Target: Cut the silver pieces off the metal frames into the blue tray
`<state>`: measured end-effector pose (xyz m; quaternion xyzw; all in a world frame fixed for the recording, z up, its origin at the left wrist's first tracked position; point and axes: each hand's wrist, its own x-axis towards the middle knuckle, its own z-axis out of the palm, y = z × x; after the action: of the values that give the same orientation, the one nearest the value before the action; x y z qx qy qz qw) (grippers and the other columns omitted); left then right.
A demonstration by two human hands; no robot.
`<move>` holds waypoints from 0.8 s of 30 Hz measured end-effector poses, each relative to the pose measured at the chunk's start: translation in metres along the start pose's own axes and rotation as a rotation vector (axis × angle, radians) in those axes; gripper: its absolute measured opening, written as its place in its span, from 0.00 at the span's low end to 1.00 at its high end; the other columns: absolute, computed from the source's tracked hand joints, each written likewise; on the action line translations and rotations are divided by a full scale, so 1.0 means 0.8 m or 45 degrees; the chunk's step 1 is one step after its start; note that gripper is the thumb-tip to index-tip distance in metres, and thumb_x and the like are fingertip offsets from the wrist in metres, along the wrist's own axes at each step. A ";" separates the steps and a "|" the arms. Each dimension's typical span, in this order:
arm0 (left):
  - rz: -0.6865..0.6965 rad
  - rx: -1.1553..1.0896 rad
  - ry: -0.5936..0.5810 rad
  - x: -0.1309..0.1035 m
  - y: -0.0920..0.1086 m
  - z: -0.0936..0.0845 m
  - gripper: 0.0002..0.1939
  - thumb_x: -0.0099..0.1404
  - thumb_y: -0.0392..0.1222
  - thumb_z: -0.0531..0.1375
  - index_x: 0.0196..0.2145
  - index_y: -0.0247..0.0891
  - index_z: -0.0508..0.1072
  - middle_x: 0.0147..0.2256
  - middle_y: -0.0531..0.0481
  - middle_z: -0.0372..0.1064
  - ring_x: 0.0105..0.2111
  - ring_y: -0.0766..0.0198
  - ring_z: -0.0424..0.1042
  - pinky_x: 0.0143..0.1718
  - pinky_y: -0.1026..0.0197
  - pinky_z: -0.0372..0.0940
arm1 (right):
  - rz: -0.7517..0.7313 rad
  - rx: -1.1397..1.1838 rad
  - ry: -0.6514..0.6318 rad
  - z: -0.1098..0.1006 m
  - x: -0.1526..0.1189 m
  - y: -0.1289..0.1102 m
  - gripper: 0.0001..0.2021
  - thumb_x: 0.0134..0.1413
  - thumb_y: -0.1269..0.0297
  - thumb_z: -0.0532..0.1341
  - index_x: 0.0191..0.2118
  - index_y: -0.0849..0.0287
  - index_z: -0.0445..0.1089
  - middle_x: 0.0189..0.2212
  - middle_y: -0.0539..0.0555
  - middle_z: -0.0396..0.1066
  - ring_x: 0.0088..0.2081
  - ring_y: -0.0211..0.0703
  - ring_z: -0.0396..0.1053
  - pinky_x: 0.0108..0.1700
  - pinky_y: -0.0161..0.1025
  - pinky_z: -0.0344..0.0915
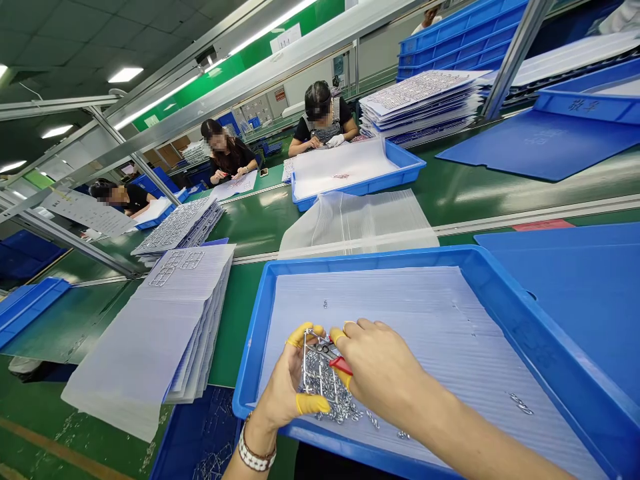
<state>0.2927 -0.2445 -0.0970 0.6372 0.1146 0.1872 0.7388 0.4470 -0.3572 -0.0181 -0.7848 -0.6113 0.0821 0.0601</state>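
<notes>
No text legible for sure. Upper right: blue tray (613,109), pale characters on its side, look Chinese, can't make out. Blue sheet (530,148) just below: faint pale marks, unreadable. Left: hanging paper (87,212), printed lines, too small. Upper middle: white notice (285,38) by green band (330,12), print too small; reddish sign (279,94) below, unreadable.
</notes>
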 end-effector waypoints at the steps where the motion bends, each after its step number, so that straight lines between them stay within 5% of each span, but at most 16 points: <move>1: -0.007 0.004 -0.006 0.000 -0.001 -0.001 0.50 0.44 0.50 0.73 0.62 0.45 0.57 0.61 0.39 0.55 0.63 0.43 0.51 0.64 0.43 0.45 | -0.010 -0.006 0.006 0.000 0.000 0.001 0.10 0.51 0.68 0.64 0.41 0.61 0.73 0.33 0.58 0.75 0.36 0.52 0.72 0.35 0.43 0.62; 8: -0.042 -0.047 -0.107 -0.003 -0.003 -0.004 0.53 0.40 0.49 0.75 0.61 0.45 0.58 0.60 0.38 0.57 0.61 0.40 0.54 0.63 0.40 0.45 | -0.109 -0.033 -0.037 -0.004 -0.001 0.009 0.06 0.51 0.67 0.62 0.35 0.60 0.74 0.31 0.57 0.74 0.32 0.52 0.72 0.33 0.43 0.62; 24: -0.101 -0.259 -0.018 -0.003 -0.009 -0.003 0.53 0.38 0.51 0.75 0.61 0.45 0.60 0.60 0.39 0.58 0.61 0.42 0.55 0.62 0.45 0.49 | -0.038 0.021 -0.065 -0.006 0.000 0.009 0.08 0.52 0.65 0.62 0.39 0.60 0.73 0.34 0.59 0.75 0.37 0.52 0.72 0.36 0.42 0.63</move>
<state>0.2903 -0.2442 -0.1049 0.5552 0.1149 0.1639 0.8073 0.4544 -0.3588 -0.0148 -0.7727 -0.6237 0.1063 0.0520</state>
